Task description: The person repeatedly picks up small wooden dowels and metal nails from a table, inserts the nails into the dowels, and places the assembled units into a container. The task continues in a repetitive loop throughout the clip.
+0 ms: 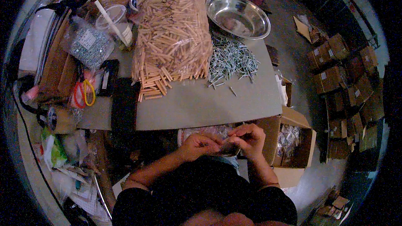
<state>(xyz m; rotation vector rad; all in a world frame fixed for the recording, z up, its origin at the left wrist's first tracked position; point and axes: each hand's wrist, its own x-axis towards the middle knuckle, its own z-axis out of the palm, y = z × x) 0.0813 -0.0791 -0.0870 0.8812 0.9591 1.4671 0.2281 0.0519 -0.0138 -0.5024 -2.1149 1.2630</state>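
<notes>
Just off the table's near edge, my left hand (201,145) and my right hand (249,140) are close together, fingers pinched. Between them is what looks like a small clear plastic bag (229,146); its contents are too dim to make out. Behind my hands, below the tabletop, lies crumpled clear plastic (209,131). On the table (188,109) stands a large clear bag full of wooden dowels (173,37), with several dowels (154,88) spilling from its open near end. To its right is a loose heap of metal screws (232,60), one screw (233,91) lying apart.
A shiny steel bowl (238,16) sits behind the screws. At left are a bag of small metal parts (88,44), a plastic tub (121,31) and red and yellow loops (86,93). An open carton (313,144) holds plastic packets at right; cardboard boxes (331,75) stand beyond.
</notes>
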